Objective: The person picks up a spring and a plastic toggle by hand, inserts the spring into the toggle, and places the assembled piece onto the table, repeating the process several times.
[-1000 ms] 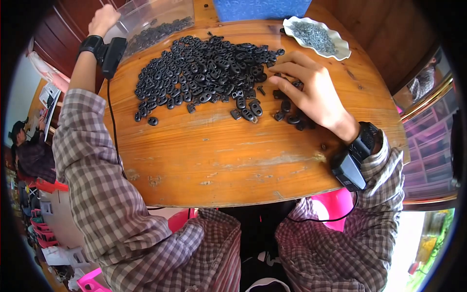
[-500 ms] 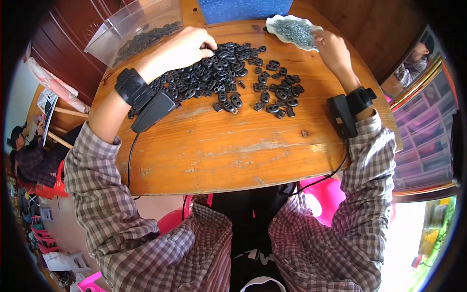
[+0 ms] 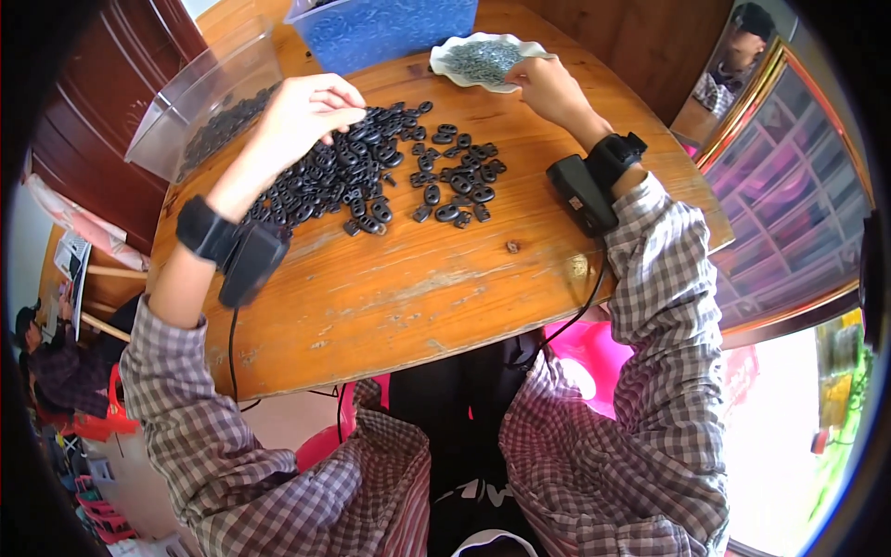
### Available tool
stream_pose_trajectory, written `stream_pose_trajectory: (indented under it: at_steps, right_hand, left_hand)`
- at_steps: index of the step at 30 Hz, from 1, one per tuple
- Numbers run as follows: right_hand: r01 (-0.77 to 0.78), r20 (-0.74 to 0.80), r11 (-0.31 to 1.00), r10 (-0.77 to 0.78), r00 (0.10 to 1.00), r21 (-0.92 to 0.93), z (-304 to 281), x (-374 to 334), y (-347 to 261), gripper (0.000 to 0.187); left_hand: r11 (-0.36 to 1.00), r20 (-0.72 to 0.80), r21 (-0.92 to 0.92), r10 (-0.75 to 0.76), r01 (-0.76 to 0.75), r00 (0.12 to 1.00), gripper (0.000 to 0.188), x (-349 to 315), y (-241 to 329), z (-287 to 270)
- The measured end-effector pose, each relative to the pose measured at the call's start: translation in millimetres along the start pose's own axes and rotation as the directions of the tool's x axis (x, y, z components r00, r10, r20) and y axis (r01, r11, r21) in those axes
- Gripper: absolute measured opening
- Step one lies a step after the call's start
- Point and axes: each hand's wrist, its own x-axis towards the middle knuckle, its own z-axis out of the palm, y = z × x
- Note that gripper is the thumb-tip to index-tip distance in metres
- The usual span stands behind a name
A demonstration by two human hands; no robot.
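My left hand (image 3: 311,116) is over the far left part of a heap of black oval two-holed cord stoppers (image 3: 320,176). Its fingers are bent and drawn together with the thumb; whether anything small sits between them is hidden. At the right, my right hand (image 3: 554,97) reaches to a white wavy-rimmed dish (image 3: 444,78) of small silvery metal pieces (image 3: 483,61). Thumb and forefinger are pinched at the dish's right side, and what they hold is too small to make out. Between the hands lies a looser group of black cord stoppers (image 3: 461,184).
A clear plastic bin (image 3: 200,84) with more black parts stands at the far left. Behind the dish is a blue tub (image 3: 385,32). Black boxes are strapped to both wrists, with cables hanging down past the wooden table's (image 3: 371,325) front edge.
The view has turned, shifting the table leftward in the picture. My right fingers have moved inward over the dish. My left fingers have straightened a little above the heap.
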Motion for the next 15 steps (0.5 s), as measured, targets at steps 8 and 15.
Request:
stream_pose_trajectory:
  at_steps: [8, 15]
  right_hand:
    - [0.122, -0.069, 0.992, -0.120, 0.990, 0.031, 7.7, 4.0, 16.5, 0.028]
    - [0.168, -0.103, 0.983, -0.160, 0.982, 0.073, 0.5, 2.8, 13.3, 0.024]
  left_hand:
    - [0.654, 0.178, -0.715, -0.172, 0.247, 0.969, 0.018, -66.4, 23.9, 54.8]
    - [0.560, 0.185, -0.789, -0.180, 0.255, 0.966, 0.016, -76.9, 16.2, 63.2]
